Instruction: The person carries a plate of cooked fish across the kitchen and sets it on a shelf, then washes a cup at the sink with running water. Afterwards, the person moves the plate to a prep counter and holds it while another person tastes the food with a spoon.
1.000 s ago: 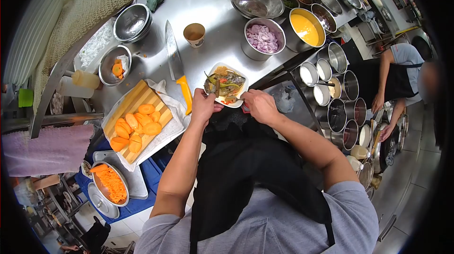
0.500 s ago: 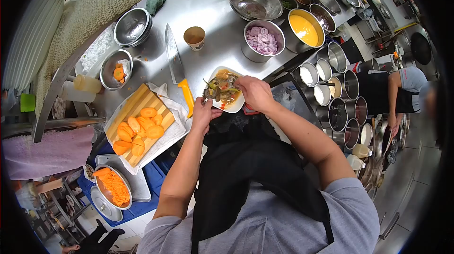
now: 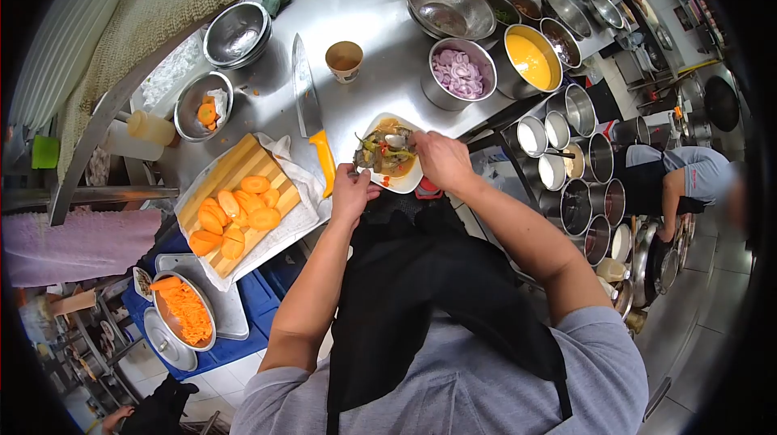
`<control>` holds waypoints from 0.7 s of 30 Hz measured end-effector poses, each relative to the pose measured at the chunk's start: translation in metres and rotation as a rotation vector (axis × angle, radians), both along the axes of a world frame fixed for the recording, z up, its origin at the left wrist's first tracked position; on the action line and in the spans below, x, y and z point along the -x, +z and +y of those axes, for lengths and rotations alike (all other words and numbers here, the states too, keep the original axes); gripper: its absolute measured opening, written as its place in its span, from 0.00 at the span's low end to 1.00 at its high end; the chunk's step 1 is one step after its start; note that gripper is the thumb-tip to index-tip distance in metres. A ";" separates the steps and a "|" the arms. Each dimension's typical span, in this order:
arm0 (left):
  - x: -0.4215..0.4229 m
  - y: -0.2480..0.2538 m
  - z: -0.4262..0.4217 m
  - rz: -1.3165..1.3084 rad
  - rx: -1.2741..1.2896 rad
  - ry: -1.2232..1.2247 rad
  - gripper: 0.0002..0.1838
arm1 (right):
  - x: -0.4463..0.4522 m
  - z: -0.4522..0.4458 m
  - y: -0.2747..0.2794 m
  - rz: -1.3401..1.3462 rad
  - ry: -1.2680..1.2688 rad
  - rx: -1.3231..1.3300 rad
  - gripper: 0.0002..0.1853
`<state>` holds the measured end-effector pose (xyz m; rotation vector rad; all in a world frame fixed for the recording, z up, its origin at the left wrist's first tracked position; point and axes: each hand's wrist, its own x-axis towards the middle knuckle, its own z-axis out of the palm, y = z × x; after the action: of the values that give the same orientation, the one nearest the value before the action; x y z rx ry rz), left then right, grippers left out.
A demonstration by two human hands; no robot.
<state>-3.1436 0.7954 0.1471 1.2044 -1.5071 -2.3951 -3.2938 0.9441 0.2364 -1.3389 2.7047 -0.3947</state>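
A white dish point(image 3: 406, 184) of cooked food in broth, with green and red pieces, sits at the near edge of the steel counter. At its left side my left hand point(image 3: 354, 192) is closed on something dark at the rim. My right hand point(image 3: 441, 161) grips a spoon point(image 3: 396, 141), its bowl over the food. Left of the dish lies a knife point(image 3: 322, 161) with a yellow handle. A paper cup point(image 3: 344, 61) stands beyond it. Peeled orange pieces point(image 3: 231, 205) rest on a striped cutting board point(image 3: 246, 157) over a white cloth.
Sliced onions fill a pot point(image 3: 459, 103), beside a pot of yellow liquid point(image 3: 533, 60). Metal bowls point(image 3: 236, 35) stand at the back left. A pan of shredded orange food point(image 3: 184, 312) is at lower left. Another person point(image 3: 678, 180) works at the right among pots.
My right hand has shifted over the dish's right side, and the spoon's bowl now shows on the food. The person at the right has changed posture.
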 end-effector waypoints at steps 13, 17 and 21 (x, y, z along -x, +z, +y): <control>0.002 0.001 0.001 -0.016 0.084 -0.016 0.19 | -0.014 0.014 0.011 -0.067 0.112 -0.108 0.10; 0.002 0.002 0.002 -0.016 0.105 0.015 0.17 | -0.003 0.012 0.015 0.040 0.134 0.010 0.10; 0.002 0.002 0.000 -0.014 0.119 0.010 0.17 | -0.003 0.000 0.018 0.122 0.233 -0.028 0.10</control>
<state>-3.1461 0.7957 0.1490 1.2033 -1.6182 -2.2585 -3.2907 0.9441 0.2544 -1.6984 2.5924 -0.2597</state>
